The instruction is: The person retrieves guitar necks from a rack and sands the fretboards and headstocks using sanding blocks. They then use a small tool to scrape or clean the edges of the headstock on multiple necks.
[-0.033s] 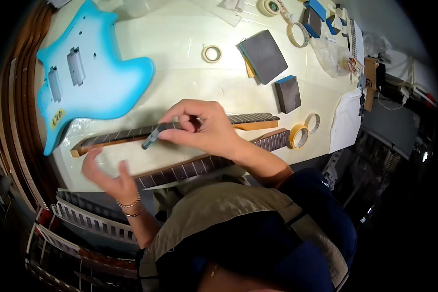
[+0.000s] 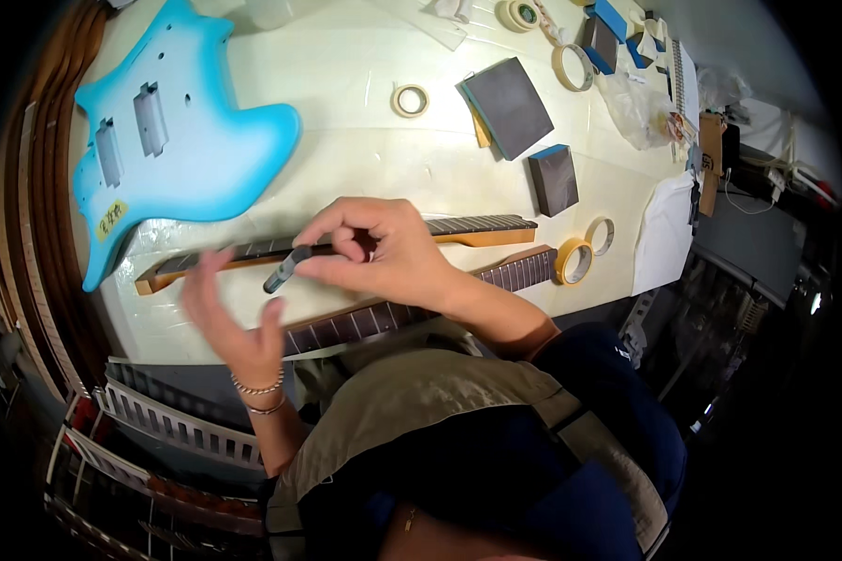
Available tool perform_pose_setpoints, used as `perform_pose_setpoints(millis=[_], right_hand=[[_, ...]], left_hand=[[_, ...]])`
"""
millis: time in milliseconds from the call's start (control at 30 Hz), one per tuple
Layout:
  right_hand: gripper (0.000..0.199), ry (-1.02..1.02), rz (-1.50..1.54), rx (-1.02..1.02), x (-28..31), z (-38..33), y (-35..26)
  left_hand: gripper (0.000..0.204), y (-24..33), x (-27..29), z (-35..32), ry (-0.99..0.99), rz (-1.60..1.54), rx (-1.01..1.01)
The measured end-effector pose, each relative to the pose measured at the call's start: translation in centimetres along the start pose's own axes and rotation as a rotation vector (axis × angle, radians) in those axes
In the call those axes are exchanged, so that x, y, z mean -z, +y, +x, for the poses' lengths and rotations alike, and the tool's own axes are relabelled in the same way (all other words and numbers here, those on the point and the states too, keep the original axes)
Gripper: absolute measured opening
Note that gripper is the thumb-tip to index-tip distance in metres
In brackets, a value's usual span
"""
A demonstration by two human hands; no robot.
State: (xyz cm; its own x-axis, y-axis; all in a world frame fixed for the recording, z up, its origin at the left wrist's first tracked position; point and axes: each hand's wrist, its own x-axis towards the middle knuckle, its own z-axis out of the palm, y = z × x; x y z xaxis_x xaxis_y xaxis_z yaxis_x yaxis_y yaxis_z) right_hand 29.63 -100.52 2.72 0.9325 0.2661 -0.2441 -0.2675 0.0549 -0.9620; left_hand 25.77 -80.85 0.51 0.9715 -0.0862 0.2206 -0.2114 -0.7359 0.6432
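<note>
Between the thumb and forefinger of my right hand is a short, dark grey-green tube-like piece; its exact kind is not clear. My left hand, a little blurred, is held open just left of it, fingers spread and touching nothing I can see. Beneath the hands lies a guitar neck with a dark fretted fingerboard, partly covered by my right hand. A second fretted neck runs along the table's near edge, crossed by my right forearm.
A blue-and-white guitar body lies at the left. Sanding blocks, a small tape roll and a yellow tape roll sit farther off and to the right. Wooden necks are stacked beyond the left edge.
My left hand has moved right and slightly up, closer to the small piece. My right hand still pinches that piece, which is tilted a little lower and further left.
</note>
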Motion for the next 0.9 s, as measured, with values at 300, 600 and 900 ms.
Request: perform_pose_setpoints(millis=[300,600,900], right_hand=[[0.028,0.505,-1.225,-0.021,10.4,1.0,3.9],[0.034,0.702,-1.739,-0.120,15.0,2.9,6.6],[0.032,0.637,-2.048,-0.130,16.4,5.3,7.0]], left_hand=[[0.029,1.8,-0.7,-3.0,-0.004,-0.485,0.244],[0.027,-0.5,1.6,-6.8,-0.026,-0.544,0.359],[0.019,-3.1,2.9,-7.2,0.062,-0.684,0.375]])
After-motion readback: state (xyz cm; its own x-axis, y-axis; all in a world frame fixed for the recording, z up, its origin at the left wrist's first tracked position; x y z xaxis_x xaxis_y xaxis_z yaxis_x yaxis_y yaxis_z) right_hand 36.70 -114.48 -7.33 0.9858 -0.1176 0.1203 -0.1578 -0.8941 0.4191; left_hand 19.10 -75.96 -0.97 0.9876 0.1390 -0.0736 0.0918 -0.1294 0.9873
